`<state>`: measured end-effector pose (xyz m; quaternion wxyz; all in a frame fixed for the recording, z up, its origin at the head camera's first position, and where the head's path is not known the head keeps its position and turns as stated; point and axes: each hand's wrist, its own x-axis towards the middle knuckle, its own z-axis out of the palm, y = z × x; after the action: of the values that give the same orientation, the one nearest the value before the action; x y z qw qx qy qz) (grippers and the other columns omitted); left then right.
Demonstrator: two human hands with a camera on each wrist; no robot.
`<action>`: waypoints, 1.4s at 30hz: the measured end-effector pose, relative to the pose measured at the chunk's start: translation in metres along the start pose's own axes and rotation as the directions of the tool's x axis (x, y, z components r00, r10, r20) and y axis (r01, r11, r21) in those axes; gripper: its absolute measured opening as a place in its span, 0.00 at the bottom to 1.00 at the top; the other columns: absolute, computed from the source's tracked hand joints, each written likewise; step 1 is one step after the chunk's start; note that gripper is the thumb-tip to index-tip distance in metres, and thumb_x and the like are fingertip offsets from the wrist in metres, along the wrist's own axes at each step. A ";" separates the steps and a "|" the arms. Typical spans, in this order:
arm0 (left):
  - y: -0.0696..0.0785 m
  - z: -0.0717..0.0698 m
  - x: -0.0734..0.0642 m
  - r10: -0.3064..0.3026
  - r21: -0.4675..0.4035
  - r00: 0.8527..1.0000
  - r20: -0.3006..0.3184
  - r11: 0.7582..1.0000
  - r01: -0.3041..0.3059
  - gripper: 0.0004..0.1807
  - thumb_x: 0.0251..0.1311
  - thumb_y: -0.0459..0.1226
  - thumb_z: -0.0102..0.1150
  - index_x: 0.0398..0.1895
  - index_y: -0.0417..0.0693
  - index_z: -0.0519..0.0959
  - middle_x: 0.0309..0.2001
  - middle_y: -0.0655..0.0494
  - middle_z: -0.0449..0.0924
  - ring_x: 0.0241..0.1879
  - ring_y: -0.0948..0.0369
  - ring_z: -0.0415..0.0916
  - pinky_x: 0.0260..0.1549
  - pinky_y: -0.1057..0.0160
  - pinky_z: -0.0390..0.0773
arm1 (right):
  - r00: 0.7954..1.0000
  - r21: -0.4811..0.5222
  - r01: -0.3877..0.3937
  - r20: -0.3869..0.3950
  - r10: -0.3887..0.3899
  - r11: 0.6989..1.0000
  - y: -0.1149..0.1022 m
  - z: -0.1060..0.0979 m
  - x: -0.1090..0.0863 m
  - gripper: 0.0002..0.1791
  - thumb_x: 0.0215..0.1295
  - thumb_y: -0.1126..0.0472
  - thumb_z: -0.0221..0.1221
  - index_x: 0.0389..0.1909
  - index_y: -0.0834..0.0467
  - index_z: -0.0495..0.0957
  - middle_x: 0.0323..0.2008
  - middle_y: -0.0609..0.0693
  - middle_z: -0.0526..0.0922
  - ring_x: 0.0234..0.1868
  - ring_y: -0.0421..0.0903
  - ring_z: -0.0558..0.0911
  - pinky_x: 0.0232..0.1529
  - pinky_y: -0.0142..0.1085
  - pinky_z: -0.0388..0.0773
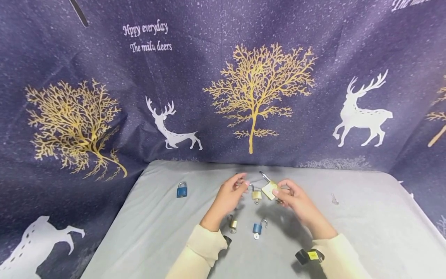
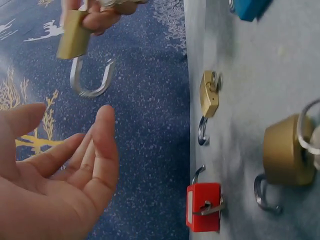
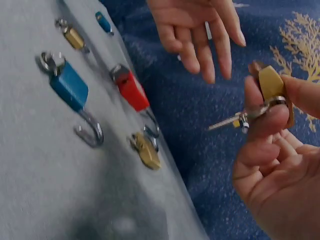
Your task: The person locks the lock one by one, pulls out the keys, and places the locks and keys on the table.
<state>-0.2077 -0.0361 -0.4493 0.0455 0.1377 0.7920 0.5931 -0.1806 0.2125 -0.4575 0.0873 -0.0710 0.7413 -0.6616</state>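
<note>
My right hand [image 1: 296, 199] pinches a brass padlock [image 1: 268, 190] above the table, its shackle swung open and pointing up and to the left. Keys [image 3: 225, 122] stick out beside that padlock in the right wrist view. Facing it, my left hand [image 1: 227, 195] is held up with fingers loosely spread and nothing in them. Between the hands, another brass padlock [image 1: 256, 195] lies on the table with a key in it. A red padlock [image 2: 204, 207] with an open shackle shows in both wrist views; the left hand hides it in the head view.
Nearer me lie a small brass padlock [image 1: 234, 224] and a blue padlock [image 1: 257, 229], both with open shackles and keys. A blue padlock [image 1: 182, 191] with its shackle closed sits at the left. Keys [image 1: 335, 200] lie at the right. A patterned curtain [image 1: 230, 23] hangs behind the table.
</note>
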 end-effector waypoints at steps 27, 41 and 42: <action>0.006 0.010 -0.007 0.024 -0.038 0.998 0.062 0.999 -0.021 0.23 0.76 0.54 0.45 0.35 0.47 0.79 0.21 0.59 0.72 0.21 0.65 0.67 0.20 0.71 0.67 | 0.971 0.033 0.178 0.153 -0.181 0.983 -0.003 0.013 -0.004 0.15 0.75 0.63 0.53 0.56 0.67 0.71 0.35 0.43 0.85 0.34 0.41 0.83 0.39 0.39 0.82; 0.011 0.015 -0.010 0.078 -0.116 0.997 -0.005 0.990 -0.078 0.24 0.77 0.51 0.46 0.31 0.41 0.76 0.14 0.51 0.73 0.11 0.64 0.63 0.11 0.72 0.62 | 0.968 -0.078 0.247 0.065 -0.242 0.966 -0.013 0.021 -0.009 0.13 0.74 0.64 0.55 0.55 0.63 0.73 0.32 0.43 0.84 0.29 0.44 0.83 0.37 0.40 0.81; 0.012 0.016 -0.010 0.075 -0.111 0.997 -0.016 0.991 -0.076 0.23 0.77 0.51 0.46 0.31 0.42 0.76 0.14 0.51 0.73 0.12 0.64 0.64 0.11 0.72 0.62 | 0.968 -0.085 0.248 0.058 -0.244 0.965 -0.013 0.022 -0.010 0.13 0.74 0.64 0.55 0.55 0.63 0.73 0.32 0.43 0.84 0.29 0.44 0.83 0.37 0.39 0.81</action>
<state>-0.1923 -0.0208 -0.4436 0.0258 0.1612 0.7520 0.6386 -0.1663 0.1922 -0.4463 0.0187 -0.1821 0.7542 -0.6306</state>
